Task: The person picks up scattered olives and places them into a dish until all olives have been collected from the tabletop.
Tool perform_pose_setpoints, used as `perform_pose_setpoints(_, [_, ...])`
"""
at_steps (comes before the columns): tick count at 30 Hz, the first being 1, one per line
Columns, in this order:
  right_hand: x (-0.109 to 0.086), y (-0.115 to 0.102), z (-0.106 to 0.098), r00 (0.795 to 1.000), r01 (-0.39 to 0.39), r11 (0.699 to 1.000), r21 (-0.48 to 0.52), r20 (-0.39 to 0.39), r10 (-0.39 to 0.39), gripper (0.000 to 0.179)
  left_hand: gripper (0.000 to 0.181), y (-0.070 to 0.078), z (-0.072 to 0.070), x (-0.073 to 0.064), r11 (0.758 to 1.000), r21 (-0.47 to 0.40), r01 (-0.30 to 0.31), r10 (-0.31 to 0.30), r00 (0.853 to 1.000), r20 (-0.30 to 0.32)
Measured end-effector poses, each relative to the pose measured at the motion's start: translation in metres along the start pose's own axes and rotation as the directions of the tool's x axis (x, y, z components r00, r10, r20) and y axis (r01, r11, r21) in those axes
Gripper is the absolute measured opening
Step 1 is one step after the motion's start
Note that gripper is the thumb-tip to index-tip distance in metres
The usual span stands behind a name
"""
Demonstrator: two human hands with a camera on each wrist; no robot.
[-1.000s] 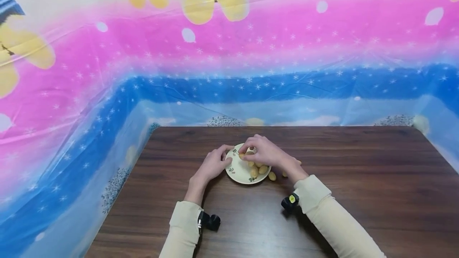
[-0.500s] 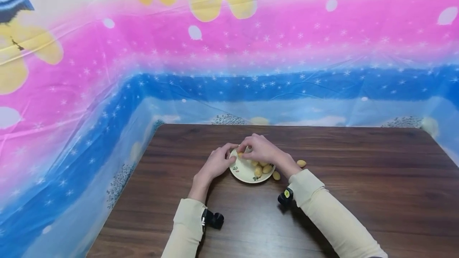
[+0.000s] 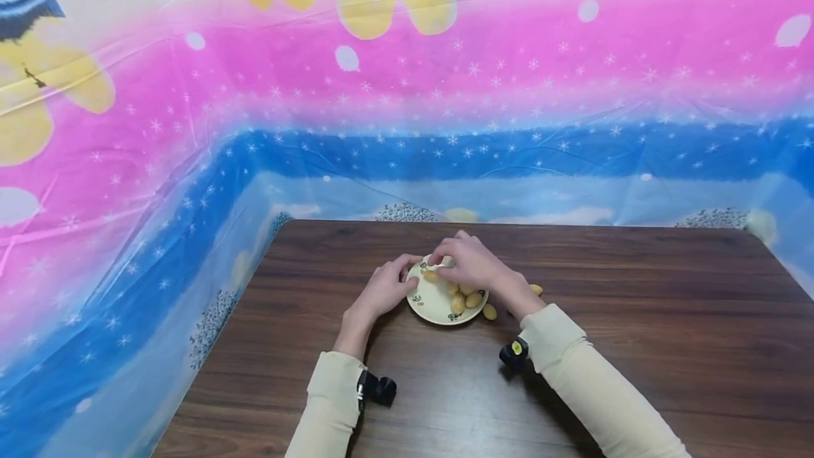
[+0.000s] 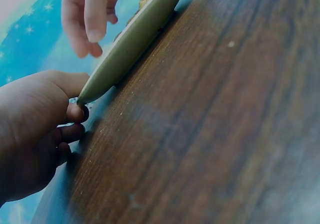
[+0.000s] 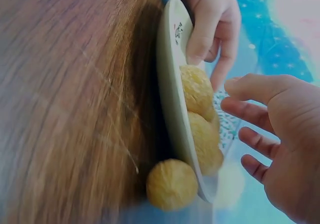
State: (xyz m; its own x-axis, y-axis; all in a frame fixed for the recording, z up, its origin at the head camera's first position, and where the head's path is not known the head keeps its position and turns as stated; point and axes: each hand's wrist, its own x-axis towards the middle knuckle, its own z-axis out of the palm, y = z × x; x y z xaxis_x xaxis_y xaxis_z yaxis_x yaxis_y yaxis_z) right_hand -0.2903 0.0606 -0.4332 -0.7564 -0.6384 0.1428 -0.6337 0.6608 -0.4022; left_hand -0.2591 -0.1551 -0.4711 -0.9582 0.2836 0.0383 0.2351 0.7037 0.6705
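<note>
A small cream plate with printed motifs on its rim carries several yellow-tan, oval, wrinkled pieces that look like walnuts. My left hand pinches the plate's left rim, thumb on top and fingers underneath, as the left wrist view also shows. Over the far side of the plate hovers my right hand. In the right wrist view its fingers are spread apart and hold nothing. One walnut lies on the plate just below those fingertips. Part of the pile is hidden behind the right hand.
A loose walnut sits on the table against the plate's right edge. Another walnut lies farther right, partly behind the right wrist. The brown wooden table ends at a patterned cloth backdrop.
My right fingers have parted from the walnut they pinched, leaving it on the plate, and that hand has drawn slightly back to the right. The left hand keeps its hold on the rim.
</note>
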Motion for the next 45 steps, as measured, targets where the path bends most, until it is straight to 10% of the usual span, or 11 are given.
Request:
perform_pose_setpoints(13, [-0.037,0.014,-0.026,0.999,0.048,0.993,0.105,-0.018,-0.046,0.021,0.041,0.003,-0.001,0.001,1.0,-0.009,0.012,-0.012,1.0,-0.004])
perform_pose_setpoints(45, [-0.112,0.076,-0.044,1.0,-0.015,1.0,-0.008,0.0,0.015,0.021,0.043,0.003,0.002,0.0,1.0,-0.011,0.008,-0.008,1.0,0.002])
